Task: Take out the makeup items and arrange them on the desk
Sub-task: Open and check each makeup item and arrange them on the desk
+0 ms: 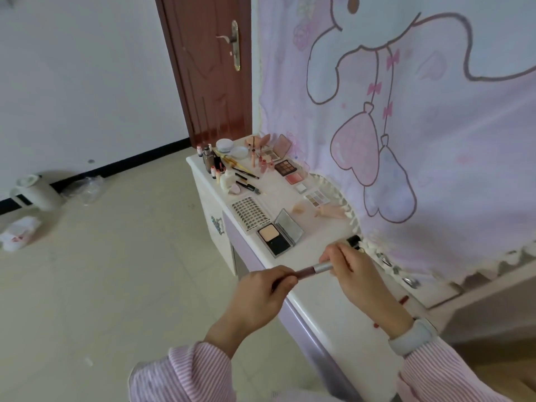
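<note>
Slim lip-gloss tube, dark rose barrel with silver metallic cap (314, 269), held level above the near edge of the white desk (342, 320). Left hand (261, 288) fingers curled round the barrel end; right hand (349, 271) pinches the cap end. Judged light, rigid, smooth and probably slippery; grip mid-barrel, not the cap. Open black powder compact (278, 237) lies just beyond, eyeshadow palettes further back.

wall: plain white (72, 68), black skirting
door: dark brown (208, 68), shut
floor: beige tiles (116, 256)
curtain: pink cartoon print (435, 140) behind the desk
light: soft daylight
</note>
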The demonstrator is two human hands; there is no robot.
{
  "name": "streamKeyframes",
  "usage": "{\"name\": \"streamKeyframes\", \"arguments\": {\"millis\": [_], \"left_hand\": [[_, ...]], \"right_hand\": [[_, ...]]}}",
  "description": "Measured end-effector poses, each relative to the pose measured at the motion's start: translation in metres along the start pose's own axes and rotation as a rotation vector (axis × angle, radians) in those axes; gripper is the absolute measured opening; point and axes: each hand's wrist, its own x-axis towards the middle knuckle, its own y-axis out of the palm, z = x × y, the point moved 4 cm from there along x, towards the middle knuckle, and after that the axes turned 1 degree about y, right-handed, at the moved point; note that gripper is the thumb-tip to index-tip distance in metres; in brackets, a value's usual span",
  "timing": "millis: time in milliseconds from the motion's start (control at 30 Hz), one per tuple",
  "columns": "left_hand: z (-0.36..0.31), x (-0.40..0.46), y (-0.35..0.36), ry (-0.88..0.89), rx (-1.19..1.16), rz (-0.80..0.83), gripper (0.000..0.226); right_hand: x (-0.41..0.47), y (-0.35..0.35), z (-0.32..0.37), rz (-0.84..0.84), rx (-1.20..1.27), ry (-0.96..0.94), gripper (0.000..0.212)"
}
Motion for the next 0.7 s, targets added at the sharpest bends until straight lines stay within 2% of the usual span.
{"name": "streamKeyframes", "arguments": {"millis": [67,167,233,300,367,467,533,633,700], "left_hand": [[-0.007,0.008,0.010,-0.025,0.030,-0.024,0.019],[-0.016,0.017,0.024,-0.055,0.075,-0.053,0.019],[-0.023,0.019,0.036,-0.063,0.101,-0.050,0.019],[-0.029,0.019,0.049,-0.075,0.121,-0.044,0.019],[-0.031,0.018,0.058,-0.104,0.116,-0.057,0.020],[-0.034,0.017,0.068,-0.129,0.128,-0.063,0.021],[-0.036,0.017,0.073,-0.128,0.147,-0.041,0.021],[-0.034,0.021,0.076,-0.157,0.110,-0.044,0.020],[-0.030,0.023,0.075,-0.184,0.086,-0.062,0.020]], "right_hand": [[0.001,-0.014,-0.008,0.053,0.029,-0.071,0.025],[0.004,-0.031,-0.031,0.143,0.040,0.002,0.017],[0.008,-0.042,-0.043,0.134,-0.015,0.054,0.023],[0.007,-0.049,-0.050,0.119,-0.036,0.009,0.022],[0.005,-0.054,-0.060,0.171,-0.006,-0.045,0.020],[0.005,-0.054,-0.073,0.235,0.077,0.038,0.015],[0.009,-0.052,-0.076,0.199,0.074,0.058,0.022],[0.014,-0.053,-0.072,0.206,0.101,-0.046,0.021],[0.016,-0.054,-0.073,0.251,0.162,-0.084,0.028]]}}
